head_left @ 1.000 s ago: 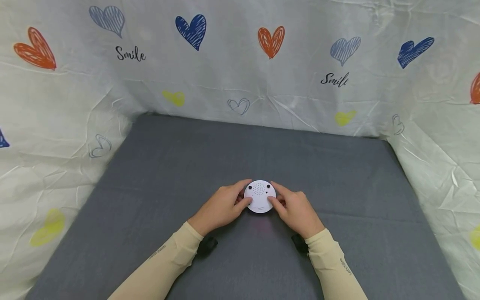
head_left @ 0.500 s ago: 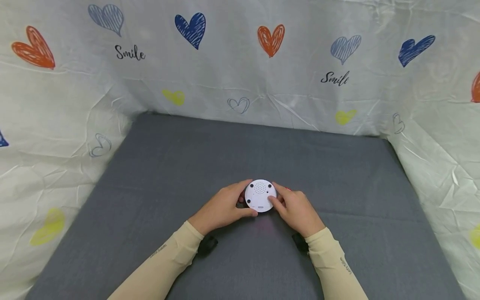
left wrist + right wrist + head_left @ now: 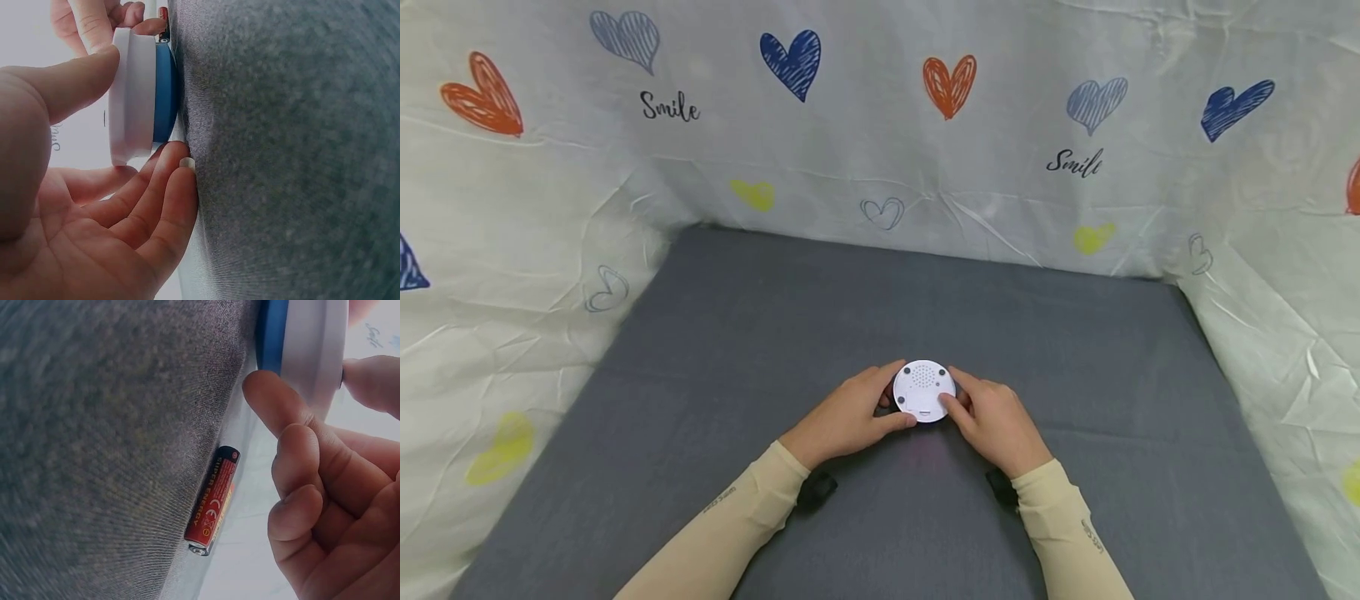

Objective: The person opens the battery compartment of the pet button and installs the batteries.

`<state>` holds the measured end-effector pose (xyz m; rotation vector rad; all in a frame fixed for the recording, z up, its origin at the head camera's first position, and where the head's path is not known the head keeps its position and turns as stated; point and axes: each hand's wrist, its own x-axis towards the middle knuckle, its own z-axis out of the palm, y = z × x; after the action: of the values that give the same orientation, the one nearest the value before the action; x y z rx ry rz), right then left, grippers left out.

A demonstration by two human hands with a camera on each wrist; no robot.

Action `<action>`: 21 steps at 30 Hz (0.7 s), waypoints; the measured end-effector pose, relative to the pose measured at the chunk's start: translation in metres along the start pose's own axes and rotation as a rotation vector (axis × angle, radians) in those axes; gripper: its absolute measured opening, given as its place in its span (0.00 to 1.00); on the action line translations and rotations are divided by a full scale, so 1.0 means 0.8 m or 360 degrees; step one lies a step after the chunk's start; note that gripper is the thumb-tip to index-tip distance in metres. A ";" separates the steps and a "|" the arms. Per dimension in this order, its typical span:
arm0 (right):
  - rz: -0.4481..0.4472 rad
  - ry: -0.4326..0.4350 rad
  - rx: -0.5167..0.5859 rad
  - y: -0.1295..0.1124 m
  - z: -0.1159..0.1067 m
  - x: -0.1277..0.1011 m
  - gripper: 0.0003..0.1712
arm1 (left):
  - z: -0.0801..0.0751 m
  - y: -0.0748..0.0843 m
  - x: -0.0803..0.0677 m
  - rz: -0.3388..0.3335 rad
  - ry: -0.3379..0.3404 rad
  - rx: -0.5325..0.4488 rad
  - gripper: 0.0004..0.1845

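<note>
Disc [image 3: 923,392], white on its upturned face and blue on the side against the mat [image 3: 880,333], lies flat near the front middle of the grey surface, held between both hands. From the left, the left hand [image 3: 842,417] comes in with its thumb on the near left rim; the left wrist view shows that thumb pressing the white edge while the other fingers [image 3: 165,187] lie loosely curved along the cloth just beside the blue half, so this hand pinches the disc by its side. The disc [image 3: 140,100] has no long axis: it is round, and its flat face, with speaker holes and two dark dots, points up toward the head camera. To the right, the right hand [image 3: 996,421] mirrors the left, thumb on the white face near the small slot, forefinger [image 3: 281,406] bent against the rim where blue meets white, gripping the disc [image 3: 306,344] too. Both hands sit equally close, touching it from opposite sides. Beyond the right hand's fingers a red battery [image 3: 212,500] lies on the mat, apart from the disc and untouched, its long axis roughly following the forefinger's line.
</note>
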<state>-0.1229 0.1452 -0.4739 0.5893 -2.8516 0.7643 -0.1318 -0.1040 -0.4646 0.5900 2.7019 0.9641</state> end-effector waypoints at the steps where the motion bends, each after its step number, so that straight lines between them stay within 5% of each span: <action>1: 0.0001 0.0002 0.0001 0.000 0.000 0.000 0.27 | 0.000 0.000 0.000 -0.0002 -0.0003 0.0003 0.42; 21: -0.0006 0.0069 -0.0048 0.004 -0.001 0.000 0.27 | 0.000 -0.001 -0.003 0.0000 -0.0026 -0.0036 0.47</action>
<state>-0.1241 0.1484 -0.4744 0.5671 -2.8165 0.7227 -0.1300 -0.1054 -0.4650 0.5911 2.6731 0.9840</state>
